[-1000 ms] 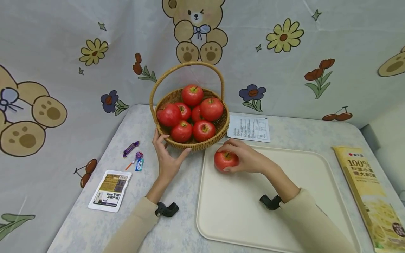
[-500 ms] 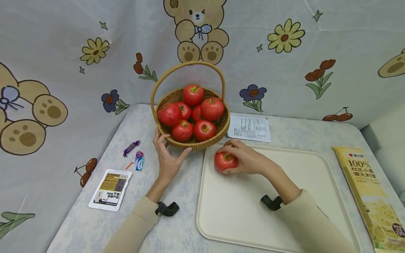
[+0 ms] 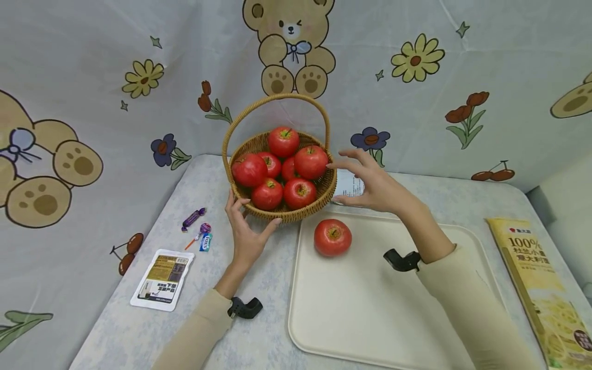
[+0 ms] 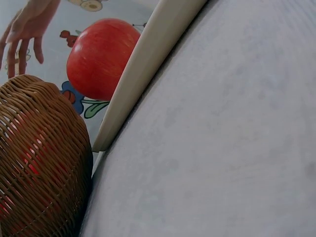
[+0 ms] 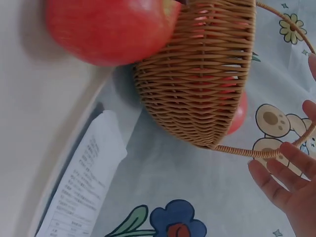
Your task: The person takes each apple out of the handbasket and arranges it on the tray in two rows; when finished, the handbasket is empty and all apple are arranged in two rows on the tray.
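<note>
A round wicker basket (image 3: pixel 330 192) with a tall hoop handle holds several red apples (image 3: pixel 300 193) at the back of the table. My left hand (image 3: pixel 247 234) grips its front left side, fingertips at the rim and thumb under the front. My right hand (image 3: pixel 376 182) is raised beside the basket's right rim, fingers spread and holding nothing; its fingertips overlap the edge near the rightmost apple (image 3: pixel 311 162). One more apple (image 3: pixel 332 237) sits alone in the back left corner of the cream tray (image 3: pixel 370 308). In the right wrist view, the spread fingers (image 5: pixel 271 185) appear near the handle.
A white printed packet (image 3: pixel 348 186) lies behind the tray, partly hidden by the right hand. At left are a purple wrapped candy (image 3: pixel 193 219), a lollipop (image 3: pixel 204 228), a small blue packet (image 3: pixel 205 242) and a white pouch (image 3: pixel 162 280). A yellow pasta bag (image 3: pixel 538 288) lies at right.
My right hand has let go of the apple in the tray's corner and moved up and back to the basket's right rim. My left hand stays at the basket.
</note>
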{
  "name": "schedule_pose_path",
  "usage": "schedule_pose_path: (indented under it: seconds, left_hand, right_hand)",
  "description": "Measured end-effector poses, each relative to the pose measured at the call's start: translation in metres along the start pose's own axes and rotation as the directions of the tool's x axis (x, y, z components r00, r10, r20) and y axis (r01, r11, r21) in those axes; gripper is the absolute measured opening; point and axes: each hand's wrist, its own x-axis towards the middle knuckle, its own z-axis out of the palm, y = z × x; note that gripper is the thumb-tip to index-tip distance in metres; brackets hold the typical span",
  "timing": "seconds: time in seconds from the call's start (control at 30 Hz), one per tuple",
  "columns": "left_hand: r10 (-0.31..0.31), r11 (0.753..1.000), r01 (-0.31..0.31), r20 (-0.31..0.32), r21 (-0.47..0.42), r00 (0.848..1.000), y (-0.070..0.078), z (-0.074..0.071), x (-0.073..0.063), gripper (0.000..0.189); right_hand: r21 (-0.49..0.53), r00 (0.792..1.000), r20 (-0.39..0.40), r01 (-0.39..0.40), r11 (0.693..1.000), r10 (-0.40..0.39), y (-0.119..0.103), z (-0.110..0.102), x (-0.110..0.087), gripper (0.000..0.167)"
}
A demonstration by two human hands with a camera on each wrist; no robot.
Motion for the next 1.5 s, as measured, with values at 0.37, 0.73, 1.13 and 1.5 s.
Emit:
schedule_pose_path:
  seconds: [0.37,0.73,1.13,1.5]
  left_hand:
    - [0.008,1.000,-0.008,-0.002,-0.005,1.000,-0.001,0.000,-0.001,0.072]
    - [0.016,1.000,-0.016,0.003,0.001,1.000,-0.001,0.002,0.000,0.072]
    - [0.015,1.000,-0.015,0.003,0.012,1.000,0.001,0.002,0.002,0.071]
    - [0.003,1.000,-0.003,0.001,0.014,1.000,-0.002,-0.001,0.000,0.071]
  right_hand:
    - [0.053,0.999,0.017,-0.035,0.998,0.034,0.019,0.017,0.056,0.063]
    - [0.004,0.986,0.065,-0.151,0.989,0.150,0.037,0.034,0.076,0.065]
    - [-0.023,0.985,0.081,-0.153,0.988,0.155,0.044,0.043,0.081,0.061]
    - [0.053,0.995,-0.017,-0.102,0.993,0.103,0.046,0.049,0.077,0.058]
